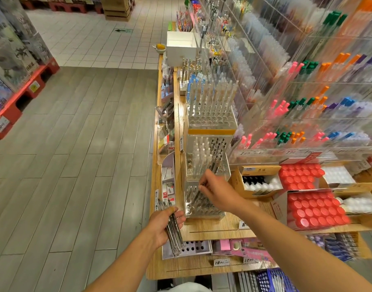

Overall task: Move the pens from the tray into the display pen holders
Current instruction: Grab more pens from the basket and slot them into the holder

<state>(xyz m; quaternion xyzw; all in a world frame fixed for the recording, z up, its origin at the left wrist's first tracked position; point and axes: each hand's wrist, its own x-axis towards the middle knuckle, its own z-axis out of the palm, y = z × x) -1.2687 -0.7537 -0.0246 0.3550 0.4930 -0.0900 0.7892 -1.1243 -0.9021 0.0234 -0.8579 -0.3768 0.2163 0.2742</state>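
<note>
At the edge of a wooden display shelf (212,228), seen from the head camera, the left hand (163,225) is closed around a bundle of clear-barrelled pens (173,230), held low just in front of the shelf, with their ends fanning out above and below the fist. Further in, the right hand (217,189) pinches a single dark pen (204,183) between fingertips and thumb, tilted, its lower end reaching down into the nearest clear pen holder (204,202), which already contains many dark pens. Behind that holder stand two more clear holders (210,119) in a row, each partly filled with upright pens. To the right, cardboard boxes of red-capped bottles (313,209) sit on the same shelf. Grey plank flooring (75,144) fills the left side.
</note>
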